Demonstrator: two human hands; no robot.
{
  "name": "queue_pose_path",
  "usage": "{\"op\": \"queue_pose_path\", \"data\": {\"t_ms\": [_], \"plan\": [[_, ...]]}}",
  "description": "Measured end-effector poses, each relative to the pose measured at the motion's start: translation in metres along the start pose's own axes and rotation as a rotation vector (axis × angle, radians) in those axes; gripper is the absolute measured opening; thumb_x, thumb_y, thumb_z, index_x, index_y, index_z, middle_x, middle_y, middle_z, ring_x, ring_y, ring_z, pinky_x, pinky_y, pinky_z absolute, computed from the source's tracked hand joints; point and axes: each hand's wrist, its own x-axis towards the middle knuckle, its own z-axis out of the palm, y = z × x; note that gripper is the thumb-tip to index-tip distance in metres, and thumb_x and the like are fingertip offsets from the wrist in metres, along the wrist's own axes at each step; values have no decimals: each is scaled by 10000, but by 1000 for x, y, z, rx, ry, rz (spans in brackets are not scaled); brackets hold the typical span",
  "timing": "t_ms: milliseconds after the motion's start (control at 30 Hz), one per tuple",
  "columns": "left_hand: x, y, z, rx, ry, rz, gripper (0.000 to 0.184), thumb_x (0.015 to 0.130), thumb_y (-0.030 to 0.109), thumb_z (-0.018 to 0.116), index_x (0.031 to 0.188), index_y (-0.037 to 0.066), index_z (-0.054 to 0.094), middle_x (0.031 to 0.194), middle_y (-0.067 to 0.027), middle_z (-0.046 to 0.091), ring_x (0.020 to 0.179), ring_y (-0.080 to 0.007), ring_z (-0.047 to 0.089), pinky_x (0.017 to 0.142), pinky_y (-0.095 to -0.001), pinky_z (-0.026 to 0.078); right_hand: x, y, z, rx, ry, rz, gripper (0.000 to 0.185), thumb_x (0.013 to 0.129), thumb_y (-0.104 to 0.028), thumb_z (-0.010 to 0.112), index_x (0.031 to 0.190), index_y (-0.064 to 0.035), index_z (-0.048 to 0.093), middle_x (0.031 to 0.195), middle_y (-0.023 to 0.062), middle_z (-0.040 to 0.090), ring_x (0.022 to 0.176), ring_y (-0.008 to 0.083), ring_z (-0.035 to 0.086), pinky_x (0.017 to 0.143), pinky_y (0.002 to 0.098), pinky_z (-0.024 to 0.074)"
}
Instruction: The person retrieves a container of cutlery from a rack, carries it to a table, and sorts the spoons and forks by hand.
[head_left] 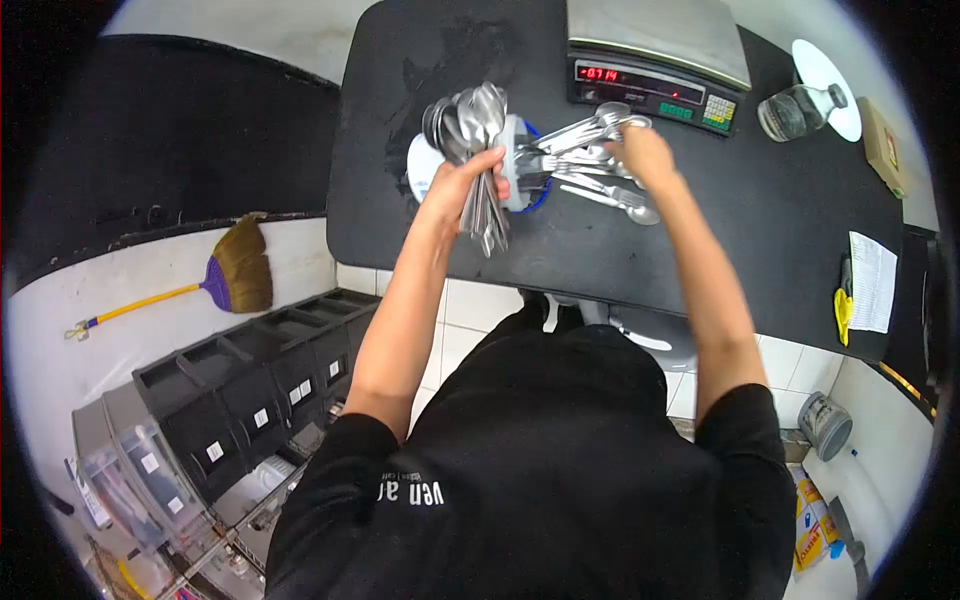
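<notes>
My left hand [468,186] is closed around a thick bunch of metal spoons [482,112], held upright with the bowls at the top and the handles sticking out below. Behind the bunch lies a pale container [516,150] with a blue rim, on its side, its mouth facing right. Forks and spoons [590,160] spill from that mouth onto the black table [640,265]. Over the right end of this pile, my right hand [645,158] has its fingers bent together at a spoon [632,122]. Its fingertips are partly hidden. A white round piece [424,165] shows left of the container.
A digital scale [655,85] with a red display stands at the back. To the right are a glass bottle [795,112], a white disc [830,85], a small box [882,150], a paper sheet [873,282] and a yellow object [843,310]. Black bins [235,405] stand lower left.
</notes>
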Motion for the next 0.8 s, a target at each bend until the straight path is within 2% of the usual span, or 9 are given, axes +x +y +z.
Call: {"op": "queue_pose_path", "data": {"t_ms": [133, 167, 267, 367, 433, 533, 600, 733, 800], "plan": [[-13, 0, 10, -113, -122, 43, 197, 826, 218, 698, 857, 70, 571, 723, -21, 566, 570, -119, 574, 508, -263, 484, 5, 9, 56, 188, 195, 73, 260, 779, -252, 712, 914, -37, 658, 926, 190, 662, 886, 356, 647, 785, 449, 501], [-12, -5, 9, -140, -176, 89, 192, 838, 234, 686, 849, 93, 557, 743, -9, 564, 583, -100, 571, 504, -238, 473, 8, 14, 59, 244, 129, 131, 188, 804, -176, 643, 960, -76, 674, 984, 190, 647, 956, 363, 629, 831, 446, 497], [-9, -11, 8, -181, -197, 77, 213, 817, 226, 706, 876, 78, 566, 755, -24, 570, 590, -105, 573, 528, -259, 494, 17, 42, 66, 368, 89, 199, 160, 800, -123, 611, 938, -72, 674, 985, 193, 648, 925, 355, 636, 811, 434, 494], [-14, -9, 20, -100, -58, 59, 229, 798, 208, 723, 902, 66, 577, 752, -23, 569, 579, -112, 563, 546, -282, 510, 7, 54, 41, 447, 229, 74, 137, 813, -133, 617, 925, -73, 668, 933, 188, 663, 854, 357, 644, 768, 409, 499], [-6, -14, 13, -109, -59, 7, 249, 784, 170, 729, 948, 44, 591, 797, -44, 606, 649, -144, 628, 587, -295, 563, -8, 55, 7, 605, 135, 198, 128, 839, -138, 610, 924, -54, 655, 874, 181, 675, 787, 369, 642, 741, 393, 501], [-4, -13, 21, -135, -99, -33, 312, 785, 125, 715, 1029, -23, 589, 967, -148, 656, 904, -272, 681, 711, -328, 613, -29, 56, -31, 601, 178, 178, 150, 874, -138, 598, 956, -19, 638, 792, 133, 680, 673, 257, 642, 644, 346, 506], [-7, -12, 36, -154, -127, -8, 335, 798, 98, 695, 1063, -64, 571, 995, -173, 653, 880, -285, 684, 687, -334, 612, -39, 56, -51, 614, 165, 195, 167, 883, -141, 599, 980, -9, 634, 770, 93, 668, 615, 152, 616, 567, 303, 499], [5, -19, 45, -126, -180, -6, 387, 820, 70, 671, 1136, -113, 542, 1081, -206, 640, 956, -301, 662, 757, -347, 594, -57, 45, -85, 649, 178, 122, 180, 885, -145, 599, 996, -11, 642, 787, 93, 665, 622, 160, 618, 575, 313, 503], [10, -26, 50, -27, -182, -14, 388, 828, 84, 677, 1143, -102, 549, 1073, -200, 644, 997, -283, 647, 822, -347, 568, -65, 26, -97, 655, 42, 19, 193, 890, -151, 598, 1011, -11, 650, 803, 80, 663, 632, 149, 618, 584, 303, 510]]}}
